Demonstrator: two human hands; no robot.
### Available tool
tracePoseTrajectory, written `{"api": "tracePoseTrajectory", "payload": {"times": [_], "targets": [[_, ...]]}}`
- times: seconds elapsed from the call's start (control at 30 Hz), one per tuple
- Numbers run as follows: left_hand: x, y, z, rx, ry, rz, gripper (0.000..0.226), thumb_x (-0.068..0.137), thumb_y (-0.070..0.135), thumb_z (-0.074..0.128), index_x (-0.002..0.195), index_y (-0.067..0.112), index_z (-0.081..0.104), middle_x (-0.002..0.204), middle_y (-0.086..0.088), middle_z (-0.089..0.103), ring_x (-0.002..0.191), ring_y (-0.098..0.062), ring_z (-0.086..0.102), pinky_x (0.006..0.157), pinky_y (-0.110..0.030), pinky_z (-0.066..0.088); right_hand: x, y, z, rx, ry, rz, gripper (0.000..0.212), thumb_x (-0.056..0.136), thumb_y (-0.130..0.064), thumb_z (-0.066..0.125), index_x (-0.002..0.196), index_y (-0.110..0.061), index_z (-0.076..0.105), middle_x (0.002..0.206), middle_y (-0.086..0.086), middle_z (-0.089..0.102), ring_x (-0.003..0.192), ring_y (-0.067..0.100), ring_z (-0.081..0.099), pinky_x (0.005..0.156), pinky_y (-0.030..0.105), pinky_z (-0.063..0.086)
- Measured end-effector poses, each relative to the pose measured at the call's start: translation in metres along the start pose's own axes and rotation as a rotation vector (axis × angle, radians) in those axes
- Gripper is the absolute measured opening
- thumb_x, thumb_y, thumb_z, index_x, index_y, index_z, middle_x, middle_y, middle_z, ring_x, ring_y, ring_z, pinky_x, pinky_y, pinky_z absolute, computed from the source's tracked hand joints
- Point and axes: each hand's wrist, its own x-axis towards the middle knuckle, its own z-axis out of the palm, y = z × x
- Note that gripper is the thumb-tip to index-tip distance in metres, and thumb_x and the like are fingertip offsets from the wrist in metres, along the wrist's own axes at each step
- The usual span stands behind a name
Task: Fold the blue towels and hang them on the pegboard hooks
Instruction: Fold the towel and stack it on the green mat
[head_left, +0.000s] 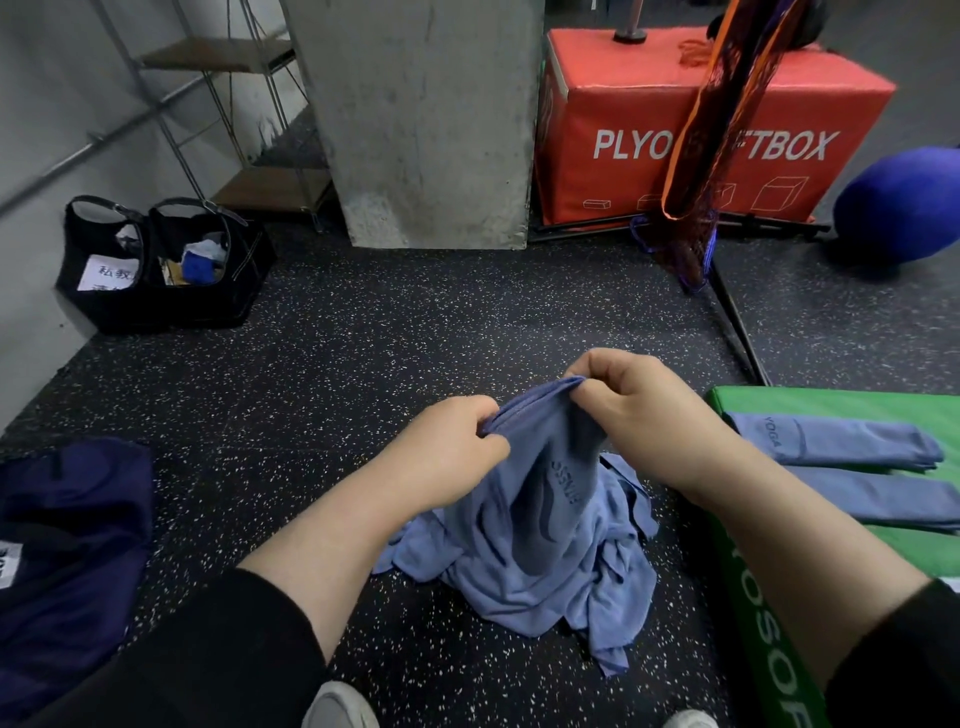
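A blue towel (524, 499) is being pinched along its top edge by the left hand (447, 452) and right hand (639, 410), fingers curled, so corners can be matched for folding.

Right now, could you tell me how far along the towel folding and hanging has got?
Two folded blue towels already lie on the green foam box. The left hand and right hand pinch the top edge of a third blue towel, lifted over the crumpled blue pile on the speckled black floor. That pile is unfolded, and no pegboard is in view, so hanging appears not started.
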Motion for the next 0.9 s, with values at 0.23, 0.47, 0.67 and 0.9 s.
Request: {"api": "tracePoseTrajectory", "payload": {"times": [0.23, 0.47, 0.67, 0.9], "targets": [[-0.002, -0.008, -0.009, 0.022, 0.059, -0.054, 0.021, 0.09, 0.009, 0.05, 0.073, 0.018, 0.039, 0.069, 0.002, 0.045, 0.065, -0.018, 0.036, 0.057, -0.035, 0.026, -0.005, -0.004, -0.009, -0.031, 0.147, -0.082, 0.02, 0.095, -0.015, 0.051, 0.082, -0.023, 0.064, 0.067, 0.001, 0.061, 0.059, 0.009, 0.046, 0.061, 0.032, 0.039], [-0.01, -0.032, -0.02, 0.185, 0.102, -0.175, 0.024, 0.082, -0.003, 0.041, 0.073, 0.016, 0.052, 0.065, -0.002, 0.053, 0.06, -0.024, 0.044, 0.05, -0.032, 0.029, -0.012, 0.003, -0.024, -0.008, 0.287, -0.074, 0.019, 0.097, -0.016, 0.053, 0.083, -0.022, 0.064, 0.057, -0.019, 0.056, 0.051, 0.002, 0.044, 0.055, 0.029, 0.035], [-0.029, -0.053, -0.045, 0.364, 0.172, -0.331, 0.021, 0.088, 0.013, 0.054, 0.089, 0.031, 0.067, 0.079, 0.002, 0.068, 0.072, -0.023, 0.062, 0.059, -0.029, 0.04, -0.014, 0.034, -0.034, -0.125, 0.294, 0.03, 0.018, 0.096, -0.016, 0.055, 0.084, -0.024, 0.065, 0.066, -0.008, 0.062, 0.059, 0.01, 0.05, 0.06, 0.031, 0.036], [-0.048, -0.047, -0.063, -0.569, 0.066, -0.346, 0.021, 0.099, 0.003, 0.049, 0.111, 0.008, 0.066, 0.057, -0.006, 0.06, 0.041, -0.016, 0.049, 0.048, -0.023, 0.034, -0.014, 0.054, -0.041, -0.186, 0.257, 0.046, 0.017, 0.096, -0.015, 0.06, 0.083, -0.023, 0.067, 0.069, -0.003, 0.066, 0.061, 0.019, 0.056, 0.063, 0.034, 0.048]]}}
